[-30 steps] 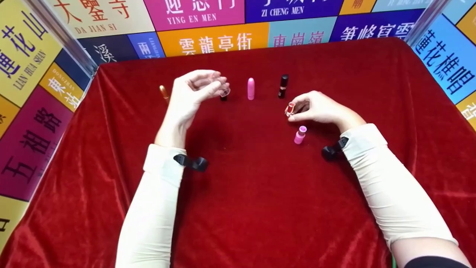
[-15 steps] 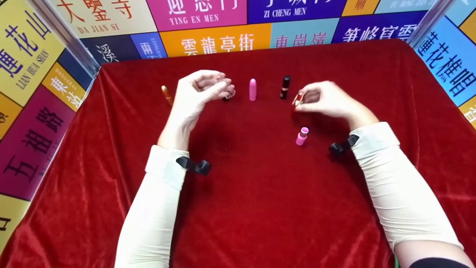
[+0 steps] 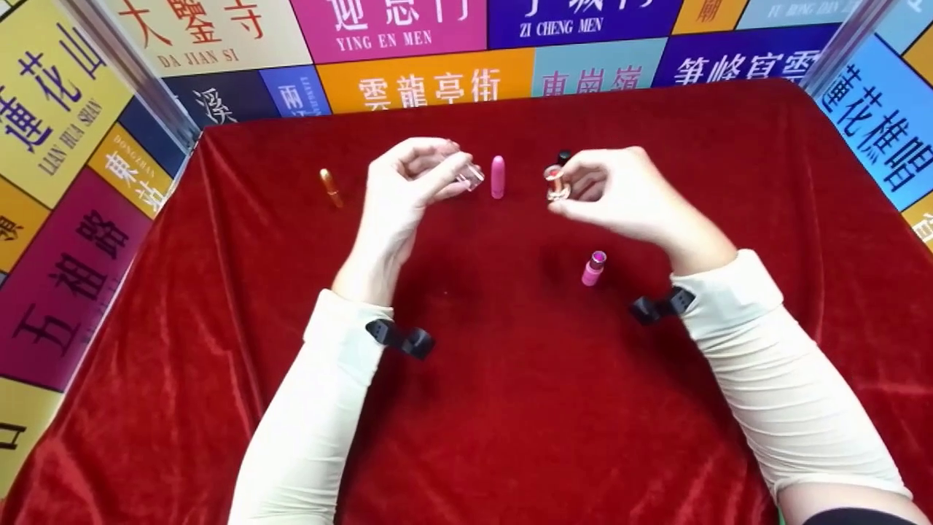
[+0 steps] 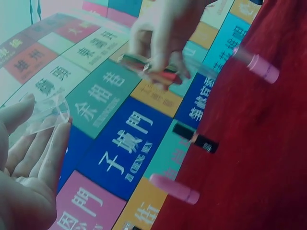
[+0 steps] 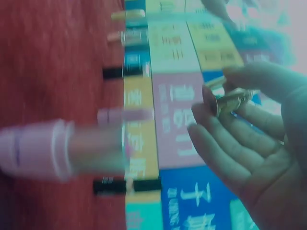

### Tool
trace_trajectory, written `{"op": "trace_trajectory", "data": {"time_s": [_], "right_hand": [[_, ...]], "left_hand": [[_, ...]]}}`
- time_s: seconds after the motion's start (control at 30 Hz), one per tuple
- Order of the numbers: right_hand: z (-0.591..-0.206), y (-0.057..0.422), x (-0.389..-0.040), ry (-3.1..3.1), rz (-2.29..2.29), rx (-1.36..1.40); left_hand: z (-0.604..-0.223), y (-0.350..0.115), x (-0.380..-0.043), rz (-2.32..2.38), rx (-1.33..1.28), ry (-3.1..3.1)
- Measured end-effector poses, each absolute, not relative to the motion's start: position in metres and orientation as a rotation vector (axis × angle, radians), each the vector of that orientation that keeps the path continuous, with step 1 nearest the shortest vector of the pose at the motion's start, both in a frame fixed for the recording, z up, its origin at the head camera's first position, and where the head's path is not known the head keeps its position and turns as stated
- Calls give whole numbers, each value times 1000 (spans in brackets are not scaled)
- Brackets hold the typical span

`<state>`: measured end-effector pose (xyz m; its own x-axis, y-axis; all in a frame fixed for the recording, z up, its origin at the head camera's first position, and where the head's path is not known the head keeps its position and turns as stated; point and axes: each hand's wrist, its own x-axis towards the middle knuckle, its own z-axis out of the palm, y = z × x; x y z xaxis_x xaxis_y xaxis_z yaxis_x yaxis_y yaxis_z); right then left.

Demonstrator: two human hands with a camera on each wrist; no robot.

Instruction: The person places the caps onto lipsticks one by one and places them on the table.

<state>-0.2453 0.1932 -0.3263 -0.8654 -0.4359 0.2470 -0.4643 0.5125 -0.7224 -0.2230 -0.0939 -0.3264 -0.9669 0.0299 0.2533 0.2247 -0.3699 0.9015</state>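
My left hand [image 3: 415,175] pinches a clear plastic cap [image 3: 473,177] above the far part of the table; the cap's see-through wall also shows in the left wrist view [image 4: 50,112]. Across from it, my right hand [image 3: 623,189] holds a gold lipstick [image 3: 556,184] with a red end between thumb and fingers. Cap and lipstick are apart, both raised off the cloth. Between the hands, further back, stands a pink bullet-shaped tube [image 3: 497,177]. An uncapped pink lipstick [image 3: 593,269] stands below my right hand.
A black lipstick tube [image 3: 563,157] is mostly hidden behind my right fingers. Left of my left hand is a gold tube [image 3: 330,188]. More small tubes, including a black one [image 5: 125,72], line up in the right wrist view. Dark red cloth [image 3: 474,401] covers the table.
My left hand has shifted right with the clear cap. With the lipstick, my right hand has risen away from the cloth, then swung left, narrowing the gap between the hands.
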Motion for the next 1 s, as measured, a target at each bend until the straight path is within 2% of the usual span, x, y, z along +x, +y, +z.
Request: {"op": "trace_trajectory", "data": {"time_s": [0.37, 1.0], "right_hand": [[-326, 161, -221, -2754, 1147, 866], [-331, 152, -216, -2731, 1102, 868]], "left_hand": [[-333, -74, -216, -2481, -290, -1705], [-341, -64, -213, -2469, -315, -1738]]}}
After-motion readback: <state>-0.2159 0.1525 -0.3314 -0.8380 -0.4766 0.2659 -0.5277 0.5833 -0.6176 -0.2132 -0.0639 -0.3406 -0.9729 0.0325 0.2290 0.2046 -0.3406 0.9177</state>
